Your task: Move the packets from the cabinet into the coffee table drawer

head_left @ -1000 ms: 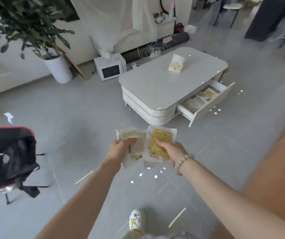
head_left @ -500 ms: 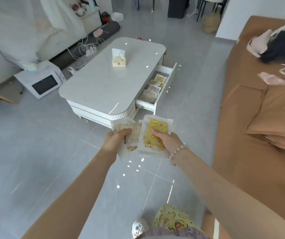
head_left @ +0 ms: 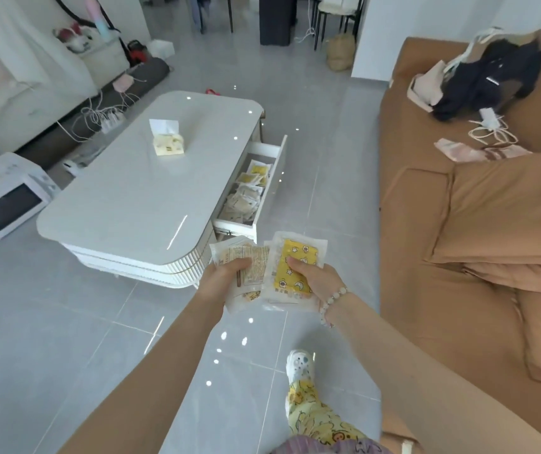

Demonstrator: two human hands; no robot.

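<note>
Currently, the left hand (head_left: 226, 277) grips a beige printed packet (head_left: 253, 265), thumb pressed across its face and fingers curled beneath. The right hand (head_left: 315, 280) holds a yellow packet (head_left: 296, 268) in the same manner. Both packets overlap at their edges, above the floor, near the coffee table (head_left: 125, 194) and its open drawer (head_left: 264, 149), which contains further packets (head_left: 246, 196).
</note>
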